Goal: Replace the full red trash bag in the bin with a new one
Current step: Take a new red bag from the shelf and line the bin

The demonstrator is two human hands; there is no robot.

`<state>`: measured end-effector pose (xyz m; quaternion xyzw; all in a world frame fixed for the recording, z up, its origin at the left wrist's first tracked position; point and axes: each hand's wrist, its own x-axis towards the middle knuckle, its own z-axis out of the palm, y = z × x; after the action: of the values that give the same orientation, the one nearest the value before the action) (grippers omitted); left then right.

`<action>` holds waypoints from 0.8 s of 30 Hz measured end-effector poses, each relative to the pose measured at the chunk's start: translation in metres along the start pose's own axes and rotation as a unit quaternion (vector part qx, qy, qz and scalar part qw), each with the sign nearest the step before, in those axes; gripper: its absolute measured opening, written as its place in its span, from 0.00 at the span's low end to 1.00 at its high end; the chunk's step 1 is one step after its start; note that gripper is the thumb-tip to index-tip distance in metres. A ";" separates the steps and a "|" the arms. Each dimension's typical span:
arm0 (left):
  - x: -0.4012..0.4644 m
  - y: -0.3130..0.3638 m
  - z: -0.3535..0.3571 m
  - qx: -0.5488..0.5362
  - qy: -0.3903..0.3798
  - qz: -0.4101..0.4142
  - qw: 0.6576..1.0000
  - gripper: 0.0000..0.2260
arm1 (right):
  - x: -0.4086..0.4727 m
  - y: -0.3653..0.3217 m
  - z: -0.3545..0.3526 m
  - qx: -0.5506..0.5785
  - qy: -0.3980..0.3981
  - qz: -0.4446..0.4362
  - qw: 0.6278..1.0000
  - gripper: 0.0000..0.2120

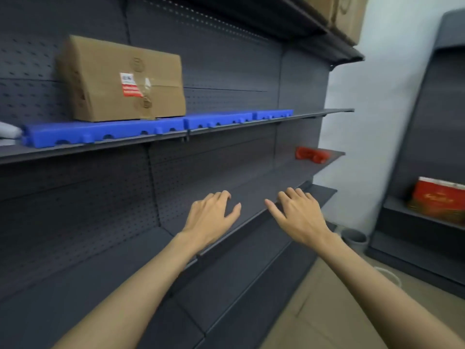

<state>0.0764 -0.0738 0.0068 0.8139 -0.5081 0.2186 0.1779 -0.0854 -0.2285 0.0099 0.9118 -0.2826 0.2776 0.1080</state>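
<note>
Dark metal shelving [226,248] under left hand [211,217] and right hand [299,217], both loosely spread, empty.

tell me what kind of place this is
Likely a shop stockroom or a store being set up: long dark metal shelves with pegboard backs, a taped cardboard box on blue plastic pallets, more boxes up top.

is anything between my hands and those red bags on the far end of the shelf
Nothing visible stands in the way. Both the left hand and the right hand hover empty above the lower shelf, and the red bags lie in the open on the shelf above, farther right.
</note>
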 end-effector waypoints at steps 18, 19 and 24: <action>0.189 0.214 0.157 -0.113 -0.032 0.197 0.973 0.21 | -0.014 0.249 0.037 -0.095 -0.019 0.187 0.978 0.24; 0.203 0.218 0.165 -0.114 -0.030 0.205 0.971 0.21 | -0.006 0.258 0.042 -0.102 -0.020 0.190 0.976 0.24; 0.281 0.229 0.201 -0.142 -0.027 0.219 0.965 0.21 | 0.058 0.302 0.066 -0.119 -0.015 0.201 0.972 0.25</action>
<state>0.0130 -0.4836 0.0034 0.6550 -0.7041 0.1557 0.2259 -0.1896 -0.5249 0.0008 0.8211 -0.4925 0.2444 0.1531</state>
